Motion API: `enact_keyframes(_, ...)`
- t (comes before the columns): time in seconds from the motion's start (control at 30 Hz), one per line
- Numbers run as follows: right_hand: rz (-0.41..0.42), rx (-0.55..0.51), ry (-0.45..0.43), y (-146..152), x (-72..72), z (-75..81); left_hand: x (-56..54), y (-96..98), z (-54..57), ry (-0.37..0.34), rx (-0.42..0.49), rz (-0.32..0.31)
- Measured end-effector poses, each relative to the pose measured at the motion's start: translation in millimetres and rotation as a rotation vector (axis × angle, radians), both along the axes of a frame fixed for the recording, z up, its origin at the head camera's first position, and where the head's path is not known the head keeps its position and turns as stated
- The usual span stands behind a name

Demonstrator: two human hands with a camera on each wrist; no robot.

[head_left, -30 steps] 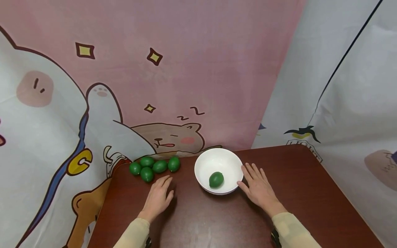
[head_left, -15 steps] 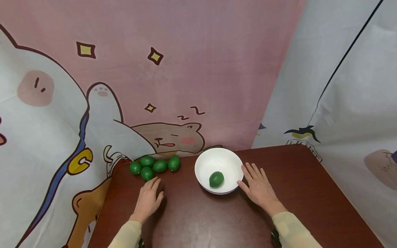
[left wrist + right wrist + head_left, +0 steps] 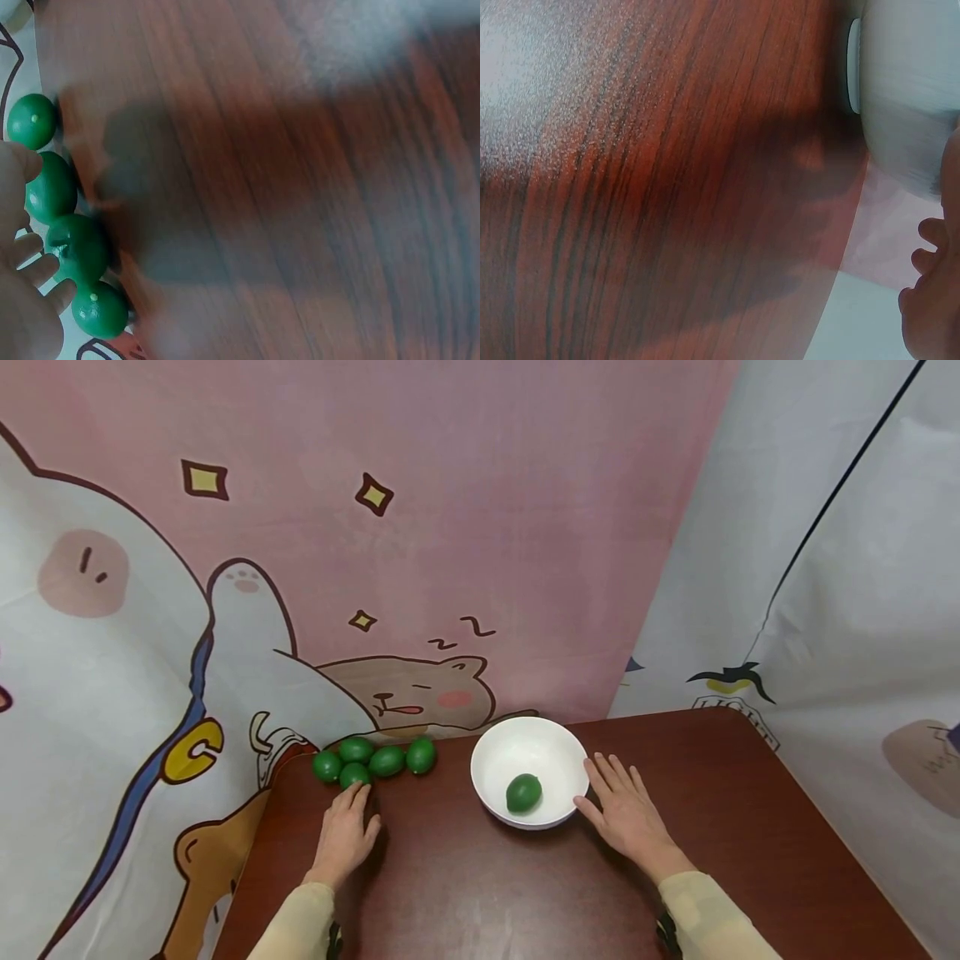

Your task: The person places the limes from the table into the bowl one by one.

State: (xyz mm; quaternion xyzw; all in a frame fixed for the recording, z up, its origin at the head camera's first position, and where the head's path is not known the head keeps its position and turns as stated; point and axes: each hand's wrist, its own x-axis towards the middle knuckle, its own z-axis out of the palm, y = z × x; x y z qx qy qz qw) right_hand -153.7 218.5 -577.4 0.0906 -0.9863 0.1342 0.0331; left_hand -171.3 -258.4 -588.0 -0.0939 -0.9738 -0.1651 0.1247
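Toward the far left of the table, several green limes [image 3: 387, 762] lie grouped together. My left hand [image 3: 342, 833] reaches to the nearest lime [image 3: 355, 774], its fingertips overlapping that fruit's near edge in the head view. Fingers are spread loosely beside the limes [image 3: 77, 247] in the left wrist view, with nothing gripped. A white bowl [image 3: 491, 752] stands upright at the back middle with one lime [image 3: 523, 793] inside. Against the bowl's right side, my right hand [image 3: 628, 817] rests with straight, spread fingers. The right wrist view shows the bowl's outer wall [image 3: 907, 82] close to those fingers.
The dark red-brown wooden table [image 3: 465, 893] ends at a printed cloth backdrop [image 3: 540, 568] just behind the limes and bowl. A white cloth [image 3: 840, 635] hangs along the right side.
My left hand has moved left and slightly forward, from the table in front of the limes to the nearest lime. The right hand and the bowl have stayed in place.
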Motion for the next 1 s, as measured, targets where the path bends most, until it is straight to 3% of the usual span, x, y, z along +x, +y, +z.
enact_keyframes(0.6, -0.002, -0.004, -0.015, -0.2, -0.6, 0.1, -24.7, -10.4, 3.4, -0.097, 0.057, 0.057)
enact_keyframes(1.0, 0.005, -0.001, 0.008, -0.2, 0.1, 0.3, -37.5, -15.9, 3.7, -0.174, 0.048, 0.108)
